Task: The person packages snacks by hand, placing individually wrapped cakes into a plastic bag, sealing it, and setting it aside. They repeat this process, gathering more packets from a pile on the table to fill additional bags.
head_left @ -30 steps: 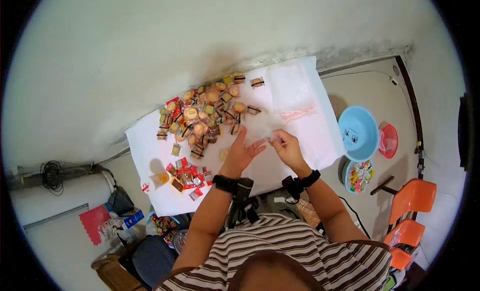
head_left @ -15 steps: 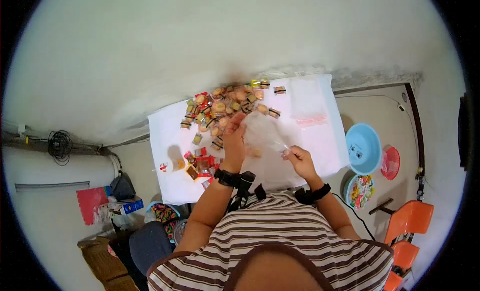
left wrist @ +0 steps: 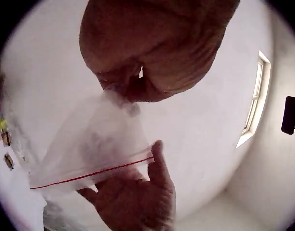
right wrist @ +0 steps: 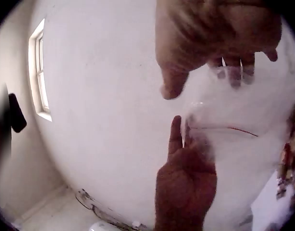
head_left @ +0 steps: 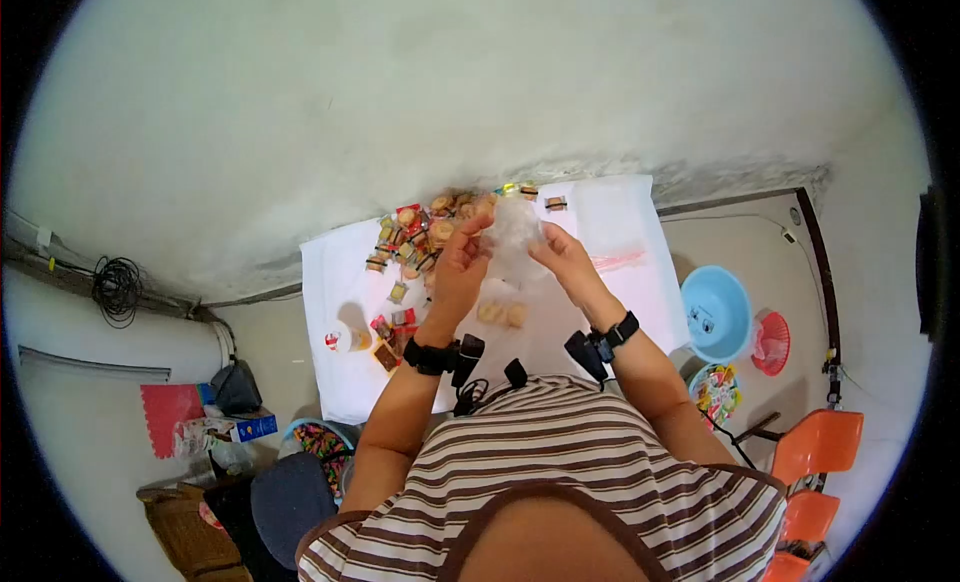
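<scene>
A clear zip bag (head_left: 516, 227) with a red line along its mouth is held up between both hands over the white table (head_left: 560, 362). My left hand (left wrist: 152, 48) pinches one end of the bag in the left wrist view. My right hand (right wrist: 219, 38) has its thumb spread away, and its straight fingers show through the bag's film by the red-lined mouth. Below the hands, pale wrapped biscuits (head_left: 501, 313) lie on the table. Left of the bag is a heap of wrapped biscuits (head_left: 440, 232).
Red-wrapped snacks (head_left: 394, 328) and a cup (head_left: 345, 340) stand at the table's left. More flat bags (head_left: 615, 259) with red lines lie at its right. Beyond that edge are a blue basin (head_left: 716, 312), a red basket (head_left: 772, 344) and orange chairs (head_left: 820, 447). The wall runs along the back.
The bag was low between the hands, then stretched out sideways, and now is raised upright. My right hand has moved up and inward to the bag's mouth. The head view has shifted.
</scene>
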### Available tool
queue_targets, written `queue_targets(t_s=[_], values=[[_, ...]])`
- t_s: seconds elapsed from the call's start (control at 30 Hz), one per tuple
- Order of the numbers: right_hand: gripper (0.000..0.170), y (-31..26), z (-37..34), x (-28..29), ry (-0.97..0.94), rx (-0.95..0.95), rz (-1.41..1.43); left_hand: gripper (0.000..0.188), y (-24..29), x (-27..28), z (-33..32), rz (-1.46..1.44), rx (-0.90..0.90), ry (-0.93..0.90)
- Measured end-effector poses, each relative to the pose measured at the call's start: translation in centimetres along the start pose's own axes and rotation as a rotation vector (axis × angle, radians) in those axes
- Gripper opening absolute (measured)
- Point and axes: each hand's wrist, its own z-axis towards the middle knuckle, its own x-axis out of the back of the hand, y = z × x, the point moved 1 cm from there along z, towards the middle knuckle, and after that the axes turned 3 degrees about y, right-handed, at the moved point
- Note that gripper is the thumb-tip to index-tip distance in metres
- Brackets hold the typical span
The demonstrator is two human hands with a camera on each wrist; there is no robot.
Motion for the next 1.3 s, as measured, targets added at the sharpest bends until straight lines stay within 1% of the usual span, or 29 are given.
queue_targets(t_s=[0.03, 0.07, 0.1, 0.17, 0.2, 0.3, 0.33, 0.37, 0.43, 0.47, 0.5, 0.57, 0.6, 0.63, 0.67, 0.73, 0.77, 0.83, 0.87, 0.9, 0.97, 1.0, 1.03, 1.1, 1.13, 1.17, 1.23, 1.27, 1.3], values=[[0.025, -0.9, 0.4, -0.4, -0.098, -0.106, 0.134, 0.050, 0.2, 0.2, 0.1, 0.018, -0.040, -0.020], [0.008, -1.6, 0.6, -0.7, -0.012, -0.038, 0.220, 0.049, 0.4, 0.4, 0.3, 0.036, -0.081, -0.038], [0.008, -2.1, 0.7, -0.5, -0.013, -0.034, 0.218, 0.049, 0.2, 1.0, 0.6, 0.036, -0.086, -0.038], [0.008, -3.0, 1.0, 0.1, 0.113, -0.046, 0.397, 0.054, -0.3, 2.7, 1.5, 0.281, -0.186, 0.182], [0.009, -3.4, 1.2, 0.1, 0.178, -0.022, 0.445, 0.050, -0.4, 3.5, 1.6, 0.314, -0.165, 0.286], [0.009, -3.3, 1.1, 0.2, 0.242, -0.016, 0.482, 0.053, -1.7, 2.1, 1.7, 0.193, -0.091, 0.216], [0.009, -3.2, 1.0, 0.0, 0.247, -0.013, 0.482, 0.061, -5.0, 2.7, 1.4, 0.265, -0.076, 0.107], [0.010, -3.1, 0.9, -0.2, 0.252, 0.017, 0.504, 0.061, -4.0, 1.3, 0.1, 0.264, -0.076, 0.105], [0.015, -3.1, 0.6, -0.6, 0.265, 0.049, 0.528, 0.072, -0.6, -3.4, -2.4, 0.198, 0.038, 0.083], [0.017, -3.2, 0.3, -0.8, 0.262, 0.046, 0.580, 0.059, -3.9, -3.5, -1.9, 0.225, -0.075, 0.210], [0.019, -3.2, 0.1, -0.8, 0.262, 0.043, 0.632, 0.059, -3.4, -3.5, -1.7, 0.224, -0.072, 0.202], [0.018, -2.7, 0.0, -0.2, 0.298, 0.040, 0.638, 0.031, -2.5, -3.0, -0.9, 0.027, 0.177, 0.341], [0.017, -2.5, -0.1, 0.2, 0.324, 0.035, 0.643, 0.031, -2.6, -2.5, -0.4, 0.027, 0.178, 0.332], [0.017, -2.5, -0.3, 0.8, 0.332, 0.038, 0.642, 0.021, -2.8, -1.9, 0.0, -0.086, 0.152, 0.358], [0.019, -2.8, -0.7, 1.3, 0.339, 0.062, 0.679, 0.021, -2.3, -1.5, 0.3, -0.197, 0.127, 0.384], [0.021, -2.7, -1.1, 2.2, 0.356, 0.098, 0.764, 0.021, -1.1, -0.5, 0.6, -0.129, 0.122, 0.413], [0.021, -2.3, -1.4, 2.9, 0.361, 0.100, 0.766, 0.022, 0.1, -0.2, 0.8, -0.061, 0.114, 0.452], [0.019, -1.6, -2.4, 4.5, 0.259, 0.087, 0.738, 0.023, 1.3, 0.6, 1.3, -0.039, 0.123, 0.467], [0.021, -1.6, -3.0, 5.1, 0.290, 0.055, 0.622, 0.023, 1.3, 1.4, 1.7, -0.044, 0.057, 0.473], [0.021, -1.4, -3.4, 5.7, 0.294, 0.057, 0.625, 0.023, 1.3, 2.0, 2.0, -0.048, -0.011, 0.478], [0.039, -1.1, -4.0, 6.5, 0.408, 0.019, 0.281, 0.022, 1.7, 2.6, 2.4, -0.051, 0.003, 0.429], [0.057, -0.8, -4.1, 5.9, 0.399, 0.159, 0.251, 0.021, 2.0, 2.6, 2.4, -0.057, 0.021, 0.384], [0.057, -0.4, -3.8, 5.6, 0.407, 0.158, 0.252, 0.021, 2.2, 2.2, 2.1, -0.056, 0.025, 0.377], [0.062, -0.8, -3.1, 4.4, 0.207, 0.337, 0.123, 0.018, 2.4, 0.7, 1.4, -0.054, 0.137, 0.304], [0.048, -0.6, -3.5, 3.6, 0.303, 0.364, 0.268, 0.018, 1.8, 0.6, 1.5, -0.047, 0.148, 0.290], [0.048, -0.1, -3.4, 3.8, 0.320, 0.359, 0.272, 0.018, 0.5, 0.8, 1.7, -0.058, 0.145, 0.293], [0.031, 1.5, -3.3, 4.7, 0.002, 0.106, 0.215, 0.018, -1.8, 0.8, 1.8, -0.071, 0.166, 0.283], [0.018, 0.9, -3.8, 4.0, 0.134, 0.079, 0.358, 0.019, -2.7, 0.7, 1.8, -0.068, 0.164, 0.303], [0.018, 1.5, -4.3, 4.7, 0.151, 0.069, 0.357, 0.020, -3.5, 0.7, 1.8, -0.065, 0.164, 0.324]])
